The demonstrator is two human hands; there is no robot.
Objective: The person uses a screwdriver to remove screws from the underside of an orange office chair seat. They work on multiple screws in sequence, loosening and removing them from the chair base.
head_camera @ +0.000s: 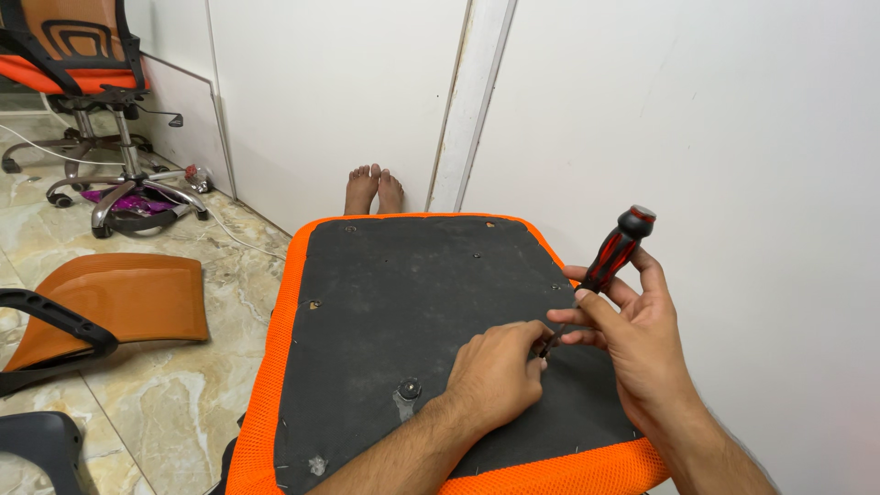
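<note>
- Your right hand (642, 344) grips a screwdriver (610, 257) by its black-and-red handle, fingers wrapped round the lower handle, the butt pointing up toward 1 o'clock.
- Your left hand (500, 371) is curled with its fingertips pinched at the screwdriver's tip; whether a screw sits between them I cannot tell, as the knuckles hide it.
- Both hands meet over the seat cushion (403, 312), which lies upside down across your lap, its black underside up and orange mesh edging all round.
- The driver looks light and stiff, with a moulded handle that should not slip; hold it at the handle's thick part.
- The cushion looks soft at the rim but rigid in the panel, so steady it by the panel.
- A bolt fitting (409, 389) sits at 9 o'clock from your left hand.
- At 10 o'clock on the floor lies an orange backrest panel (119, 298); an office chair (92, 82) stands beyond it.
</note>
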